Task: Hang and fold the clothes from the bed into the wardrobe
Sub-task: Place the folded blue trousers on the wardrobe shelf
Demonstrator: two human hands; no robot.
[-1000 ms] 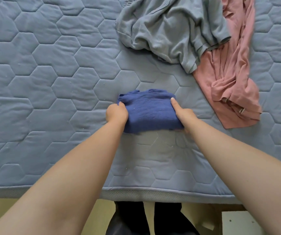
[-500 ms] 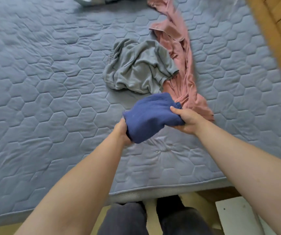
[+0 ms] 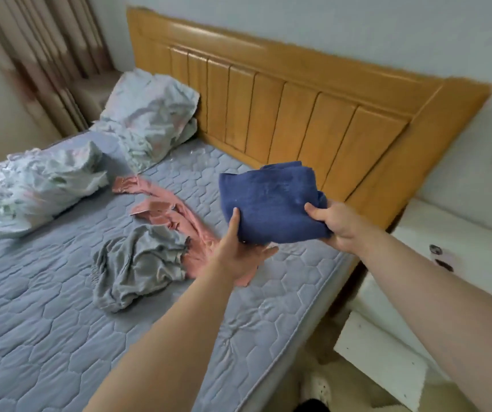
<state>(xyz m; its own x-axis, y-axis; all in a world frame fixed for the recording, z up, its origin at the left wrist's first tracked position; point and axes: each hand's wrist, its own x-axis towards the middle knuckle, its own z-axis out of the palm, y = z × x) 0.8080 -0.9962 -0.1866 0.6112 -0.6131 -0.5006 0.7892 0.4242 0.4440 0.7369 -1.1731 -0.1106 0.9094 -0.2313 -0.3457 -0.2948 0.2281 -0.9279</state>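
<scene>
A folded dark blue garment (image 3: 271, 203) is held in the air above the right side of the bed (image 3: 45, 307). My left hand (image 3: 240, 251) supports it from below with the palm up, its thumb pressed on the garment's left front edge. My right hand (image 3: 335, 226) grips the garment's right edge, thumb on top. On the mattress lie a crumpled grey garment (image 3: 137, 263) and a pink garment (image 3: 176, 215), partly under it.
A wooden headboard (image 3: 298, 114) stands behind the held garment. A pillow (image 3: 149, 114) and a bundled duvet (image 3: 30, 185) lie at the bed's far left. A white bedside cabinet (image 3: 447, 263) stands on the right. Curtains (image 3: 45, 49) hang at the back left.
Both hands lifted the folded blue garment off the mattress and carried it up and to the right. My view swung from looking down at the bed toward the headboard.
</scene>
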